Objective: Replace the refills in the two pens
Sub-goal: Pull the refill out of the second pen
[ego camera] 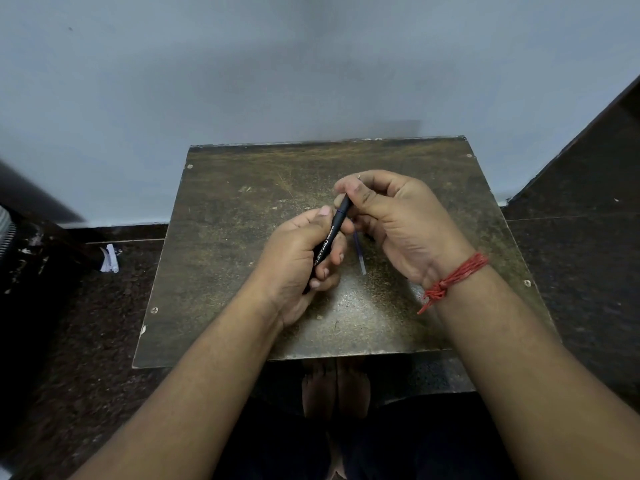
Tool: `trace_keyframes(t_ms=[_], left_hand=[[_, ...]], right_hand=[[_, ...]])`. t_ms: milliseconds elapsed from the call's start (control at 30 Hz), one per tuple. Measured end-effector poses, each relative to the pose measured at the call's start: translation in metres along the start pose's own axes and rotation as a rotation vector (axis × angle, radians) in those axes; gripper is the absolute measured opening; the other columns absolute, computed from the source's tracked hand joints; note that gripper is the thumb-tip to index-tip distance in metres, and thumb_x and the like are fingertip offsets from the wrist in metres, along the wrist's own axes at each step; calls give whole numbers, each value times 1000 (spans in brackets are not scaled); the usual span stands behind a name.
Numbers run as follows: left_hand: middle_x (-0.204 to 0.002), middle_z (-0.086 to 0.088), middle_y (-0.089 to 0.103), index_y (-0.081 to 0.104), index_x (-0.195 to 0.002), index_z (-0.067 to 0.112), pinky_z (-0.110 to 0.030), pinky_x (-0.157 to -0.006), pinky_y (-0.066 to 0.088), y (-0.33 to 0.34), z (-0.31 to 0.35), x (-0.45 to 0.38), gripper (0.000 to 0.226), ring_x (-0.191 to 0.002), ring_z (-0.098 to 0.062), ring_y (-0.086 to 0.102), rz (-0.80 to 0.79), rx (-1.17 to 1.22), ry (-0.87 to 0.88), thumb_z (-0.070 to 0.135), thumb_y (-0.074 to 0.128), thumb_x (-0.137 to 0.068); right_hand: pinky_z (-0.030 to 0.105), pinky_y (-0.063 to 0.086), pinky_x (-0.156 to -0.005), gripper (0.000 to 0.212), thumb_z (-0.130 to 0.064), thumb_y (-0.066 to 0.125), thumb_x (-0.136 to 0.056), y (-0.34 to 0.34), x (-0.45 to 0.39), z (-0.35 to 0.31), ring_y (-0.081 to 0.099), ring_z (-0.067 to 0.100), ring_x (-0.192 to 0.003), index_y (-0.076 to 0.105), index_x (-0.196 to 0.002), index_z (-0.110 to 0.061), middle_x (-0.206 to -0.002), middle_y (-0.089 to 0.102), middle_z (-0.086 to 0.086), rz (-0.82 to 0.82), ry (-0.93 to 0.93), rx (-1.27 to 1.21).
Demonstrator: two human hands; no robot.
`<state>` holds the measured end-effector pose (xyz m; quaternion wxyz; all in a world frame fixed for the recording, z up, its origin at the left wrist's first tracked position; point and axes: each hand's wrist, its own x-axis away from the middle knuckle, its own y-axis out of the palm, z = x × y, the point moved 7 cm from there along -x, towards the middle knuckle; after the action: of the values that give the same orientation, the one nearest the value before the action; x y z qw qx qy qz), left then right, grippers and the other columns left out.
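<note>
A black pen [332, 233] with white lettering is held above the middle of a worn brown table [242, 237]. My left hand [304, 261] grips the pen's barrel, fingers curled round it. My right hand [391, 216] pinches the pen's upper end between thumb and forefinger. A thin refill [359, 254] with dark blue ink shows just below my right hand's fingers, slanting down over the table; whether those fingers hold it or it lies on the table I cannot tell. A small metal piece pokes out above my right forefinger. A second pen is not in view.
The small table stands against a pale blue wall [311, 64], with dark speckled floor on both sides. A white scrap [110, 259] lies on the floor at the left. A red thread band [453, 278] circles my right wrist. My bare feet [334, 389] show under the table's front edge.
</note>
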<state>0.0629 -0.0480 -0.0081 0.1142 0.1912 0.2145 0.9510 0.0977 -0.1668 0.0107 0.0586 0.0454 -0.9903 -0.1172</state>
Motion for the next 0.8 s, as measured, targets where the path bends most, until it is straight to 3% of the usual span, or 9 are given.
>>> trace_keyframes(t_ms=[100,267,367,467,567,667,800], left_hand=[[-54,-2,53,61,-89,8,-15,-34,24,-2,0,-2,29,-38,-6,33,38,-36,16,21,40,-106],[-57,-2,54,60,-95,6,-16,-35,24,0,0,-1,25,-41,-6,33,23,-62,23,17,39,-105],[-56,-2,53,61,-93,5,-15,-34,22,1,1,-1,27,-40,-5,32,26,-50,34,18,40,-106],[-55,-2,53,61,-91,6,-15,-33,22,-1,1,-1,28,-39,-5,31,37,-23,40,18,40,-106],[-56,-2,55,61,-91,6,-14,-33,22,-3,1,-2,29,-38,-5,31,51,-10,40,18,40,-106],[-57,-2,56,60,-95,5,-15,-33,22,-5,0,-2,28,-39,-5,32,83,-29,37,19,39,-107],[-58,-4,58,60,-95,6,-16,-33,23,-5,0,-2,29,-39,-6,32,96,-59,36,23,39,-107]], right_hand=[[30,45,-63,28,-25,75,-82,-5,2,2,62,17,-66,66,-96,-3,-77,67,10,44,5,63],[25,43,-54,9,-10,75,-85,-10,0,1,61,19,-65,66,-87,-10,-73,68,8,76,-12,96],[25,43,-58,5,-4,68,-89,-7,1,1,62,16,-65,69,-93,-7,-78,70,9,47,7,47],[26,42,-64,17,0,59,-94,-4,3,0,64,15,-71,70,-105,-5,-92,76,10,10,52,-2],[25,41,-62,20,-8,61,-95,-4,4,2,64,15,-73,67,-114,-5,-98,76,11,19,90,-20],[21,37,-52,13,-19,72,-90,-8,3,4,56,12,-66,67,-100,-12,-89,67,10,96,78,90],[13,37,-46,11,-12,75,-86,-10,1,4,47,1,-48,65,-89,-11,-79,61,12,134,48,130]])
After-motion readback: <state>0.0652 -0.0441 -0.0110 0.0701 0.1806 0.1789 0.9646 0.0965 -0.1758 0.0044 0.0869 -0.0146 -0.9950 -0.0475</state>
